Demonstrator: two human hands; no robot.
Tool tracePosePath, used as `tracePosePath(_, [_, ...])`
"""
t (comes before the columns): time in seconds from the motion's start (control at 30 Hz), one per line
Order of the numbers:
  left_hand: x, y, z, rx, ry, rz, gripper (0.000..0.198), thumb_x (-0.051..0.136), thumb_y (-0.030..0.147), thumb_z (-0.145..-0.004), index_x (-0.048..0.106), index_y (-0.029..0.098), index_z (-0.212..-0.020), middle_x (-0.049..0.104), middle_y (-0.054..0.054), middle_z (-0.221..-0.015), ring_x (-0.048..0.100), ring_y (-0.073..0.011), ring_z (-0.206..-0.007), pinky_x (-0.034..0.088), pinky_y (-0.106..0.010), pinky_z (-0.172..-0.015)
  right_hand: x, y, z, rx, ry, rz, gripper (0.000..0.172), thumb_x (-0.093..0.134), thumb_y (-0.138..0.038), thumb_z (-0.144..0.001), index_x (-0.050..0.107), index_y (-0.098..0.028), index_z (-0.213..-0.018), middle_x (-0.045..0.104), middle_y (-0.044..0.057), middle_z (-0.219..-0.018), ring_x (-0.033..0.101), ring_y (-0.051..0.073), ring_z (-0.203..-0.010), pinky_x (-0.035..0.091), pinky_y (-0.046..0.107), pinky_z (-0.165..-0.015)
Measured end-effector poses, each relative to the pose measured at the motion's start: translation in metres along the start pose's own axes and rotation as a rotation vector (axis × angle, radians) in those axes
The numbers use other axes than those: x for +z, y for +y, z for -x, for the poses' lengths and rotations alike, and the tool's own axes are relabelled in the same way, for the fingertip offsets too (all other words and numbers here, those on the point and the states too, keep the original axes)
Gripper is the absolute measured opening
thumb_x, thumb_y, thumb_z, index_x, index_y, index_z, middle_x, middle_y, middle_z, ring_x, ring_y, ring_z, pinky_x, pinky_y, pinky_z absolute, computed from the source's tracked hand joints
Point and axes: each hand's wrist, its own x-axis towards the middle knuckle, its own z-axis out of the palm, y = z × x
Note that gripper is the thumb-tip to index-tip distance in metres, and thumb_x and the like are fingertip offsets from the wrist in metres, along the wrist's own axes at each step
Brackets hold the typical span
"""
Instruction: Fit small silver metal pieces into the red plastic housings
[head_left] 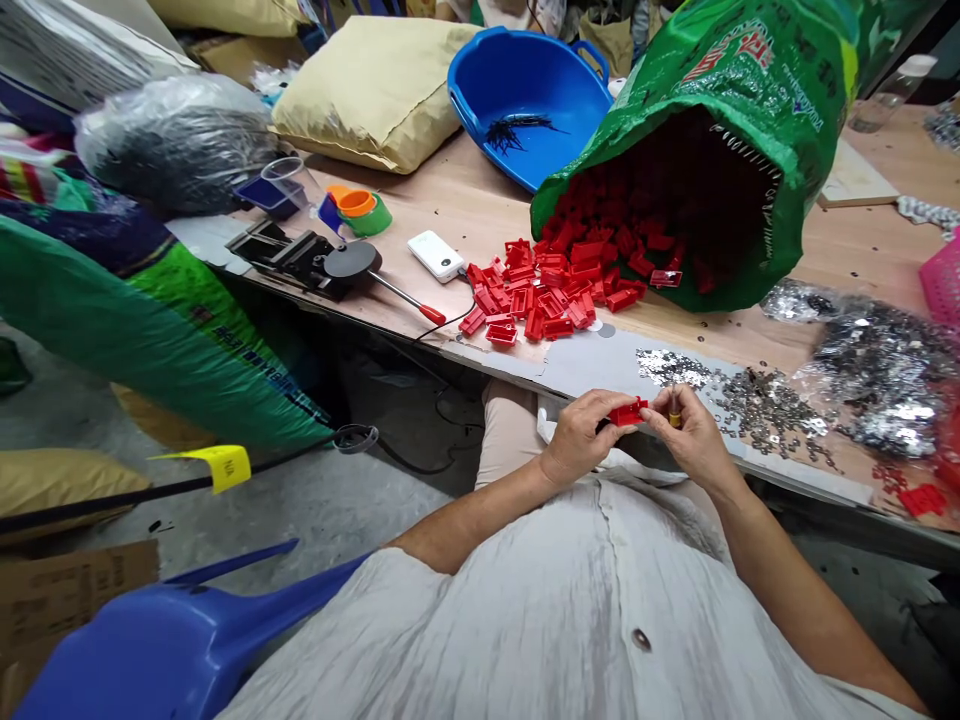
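My left hand (581,437) pinches a small red plastic housing (628,411) just in front of the table edge. Close beside its right end is my right hand (694,440), fingers curled round a small tool with a yellow handle (675,412); the kind of tool is hard to make out. The right fingertips seem to touch the housing. Just beyond my hands lie small shiny metal pieces (671,368) and darker small metal parts (772,405). A heap of similar red housings (551,285) spills from the mouth of a green woven sack (799,130).
A blue basin (469,80) holding thin black pieces stands behind the heap. To the left are a white power bank (435,256), a black lever device (300,262) and a tape dispenser (360,208). Bagged metal parts (885,370) lie right. A blue chair (150,640) stands lower left.
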Motion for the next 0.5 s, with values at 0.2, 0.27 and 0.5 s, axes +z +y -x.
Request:
tracePosePath(0.2, [-0.002,-0.001,0.005,0.029,-0.001,-0.057,0.026,0.067,0.030,-0.087,0.067,0.019,-0.110,0.075,-0.008,-0.102,0.070,-0.0181,-0.097,0.055,-0.032,-0.088,0.000,-0.002,0.002,0.224,-0.148,-0.180,0.045,0.071,-0.052,-0.075,0.053,-0.024,-0.104,0.058,0.000,-0.084,0.050,0.013,-0.067,0.038,0.027,-0.058])
tracePosePath(0.27, [-0.003,-0.001,0.006,0.033,-0.005,-0.056,0.025,0.068,0.030,-0.086,0.068,0.019,-0.108,0.075,-0.008,-0.101,0.070,-0.0180,-0.096,0.054,-0.031,-0.088,-0.001,-0.003,0.005,0.260,-0.180,-0.219,0.047,0.072,-0.051,-0.075,0.053,-0.023,-0.107,0.059,0.000,-0.082,0.050,0.012,-0.065,0.037,0.027,-0.058])
tracePosePath(0.5, [-0.012,-0.002,0.008,-0.065,-0.078,0.081,0.031,0.073,0.039,-0.081,0.070,0.019,-0.104,0.076,-0.008,-0.098,0.070,-0.0190,-0.091,0.052,-0.032,-0.087,-0.006,-0.006,0.009,0.343,-0.292,-0.309,0.051,0.078,-0.045,-0.072,0.055,-0.022,-0.112,0.057,-0.003,-0.076,0.044,0.009,-0.059,0.030,0.025,-0.053])
